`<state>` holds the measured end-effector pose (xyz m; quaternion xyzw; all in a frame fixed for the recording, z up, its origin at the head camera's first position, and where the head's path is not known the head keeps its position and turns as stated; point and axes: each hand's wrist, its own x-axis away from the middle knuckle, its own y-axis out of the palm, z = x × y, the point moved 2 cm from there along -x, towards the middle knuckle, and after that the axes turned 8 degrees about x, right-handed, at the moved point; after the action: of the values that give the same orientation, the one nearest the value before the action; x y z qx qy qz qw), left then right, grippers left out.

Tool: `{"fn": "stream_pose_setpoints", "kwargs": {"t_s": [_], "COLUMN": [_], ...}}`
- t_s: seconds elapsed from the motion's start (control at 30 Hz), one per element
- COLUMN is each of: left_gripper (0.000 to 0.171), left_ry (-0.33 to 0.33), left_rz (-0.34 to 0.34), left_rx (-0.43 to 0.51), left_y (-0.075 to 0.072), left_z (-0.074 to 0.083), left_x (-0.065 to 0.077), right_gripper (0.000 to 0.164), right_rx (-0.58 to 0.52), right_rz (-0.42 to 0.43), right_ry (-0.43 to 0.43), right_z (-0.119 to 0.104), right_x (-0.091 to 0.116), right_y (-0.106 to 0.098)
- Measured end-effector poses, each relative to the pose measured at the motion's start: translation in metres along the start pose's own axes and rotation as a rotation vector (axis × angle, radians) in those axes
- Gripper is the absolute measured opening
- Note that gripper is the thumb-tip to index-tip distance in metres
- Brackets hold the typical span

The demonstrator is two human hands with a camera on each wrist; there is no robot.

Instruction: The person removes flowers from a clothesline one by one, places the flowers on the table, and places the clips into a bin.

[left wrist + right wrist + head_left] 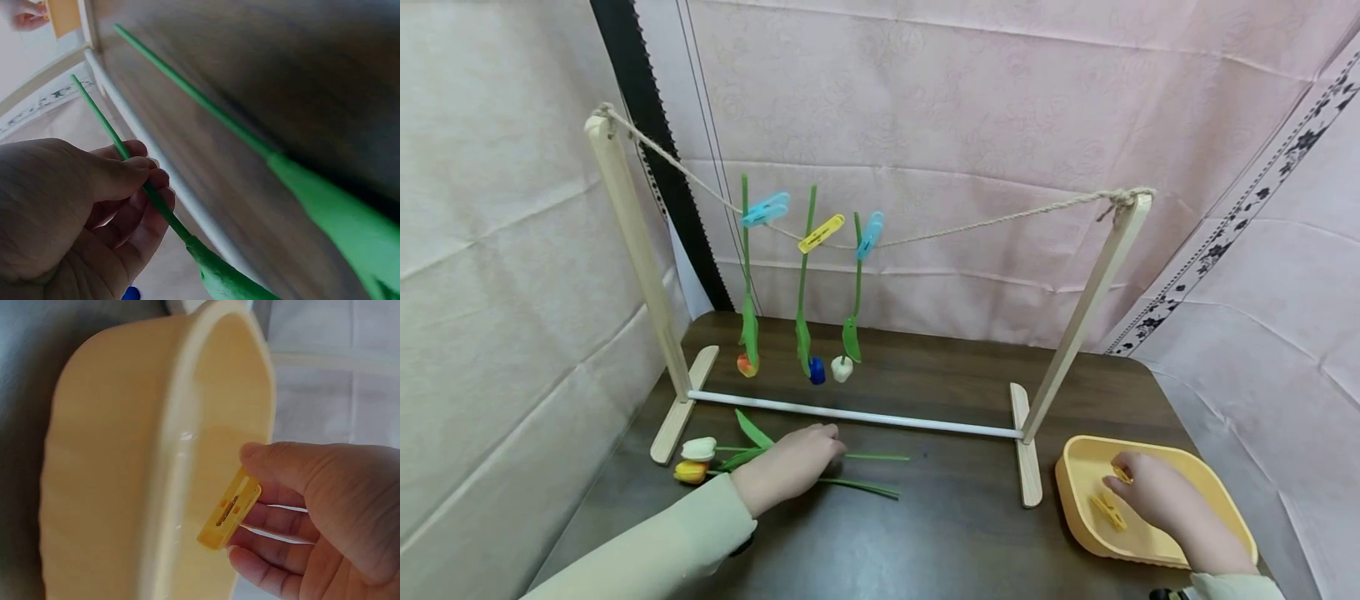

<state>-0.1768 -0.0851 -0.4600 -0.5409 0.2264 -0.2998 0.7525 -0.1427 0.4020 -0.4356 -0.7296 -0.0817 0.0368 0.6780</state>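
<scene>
While the left grip (797, 467) pinches a green stem (176, 224) thumb-to-fingers, the right grip (1156, 490) likewise grasps a yellow clothespin (230, 510)

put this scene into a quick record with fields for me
left grip: pinches a green stem
right grip: pinches a yellow clothespin over the yellow tray
in tray: another yellow clothespin
on rope: three flowers, heads down
clips, picture left to right: light blue clip, yellow clip, second light blue clip
near left grip: white bloom, yellow bloom
</scene>
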Motion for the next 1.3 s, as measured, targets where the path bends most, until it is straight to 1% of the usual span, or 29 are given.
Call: {"fn": "stream_pose_setpoints", "kwargs": {"t_s": [0.1, 0.2, 0.37, 0.53, 0.7, 0.83, 1.03, 1.3], "left_gripper": [0.021, 0.022, 0.023, 0.023, 0.023, 0.022, 0.021, 0.021], "left_ry": [-0.013, -0.011, -0.023, -0.036, -0.049, -0.055, -0.042, -0.041], "left_rz": [-0.010, -0.012, -0.029, -0.039, -0.045, -0.049, -0.029, -0.030], "left_rx": [0.001, -0.002, -0.004, 0.005, 0.020, 0.011, 0.001, 0.004], "left_y": [0.005, 0.009, 0.013, 0.014, 0.015, 0.017, 0.020, 0.023], "left_z": [-0.004, -0.006, -0.008, -0.008, -0.009, -0.011, -0.012, -0.013], "left_x": [0.003, 0.005, 0.006, 0.006, 0.006, 0.007, 0.008, 0.008], "right_gripper": [0.021, 0.016, 0.018, 0.019, 0.020, 0.021, 0.020, 0.020], "right_rx": [0.002, 0.022, 0.042, 0.047, 0.058, 0.060, 0.042, 0.020], "right_rz": [-0.026, -0.033, -0.052, -0.054, -0.075, -0.084, -0.078, -0.088], "right_ry": [0.008, 0.006, 0.002, 0.003, 0.003, -0.001, 0.001, 0.012], "right_z": [0.005, 0.008, 0.009, 0.010, 0.012, 0.012, 0.010, 0.009], "right_x": [0.002, 0.003, 0.001, 0.000, -0.001, -0.001, 0.000, 0.001], "right_y": [0.006, 0.008, 0.011, 0.012, 0.015, 0.017, 0.015, 0.016]}}
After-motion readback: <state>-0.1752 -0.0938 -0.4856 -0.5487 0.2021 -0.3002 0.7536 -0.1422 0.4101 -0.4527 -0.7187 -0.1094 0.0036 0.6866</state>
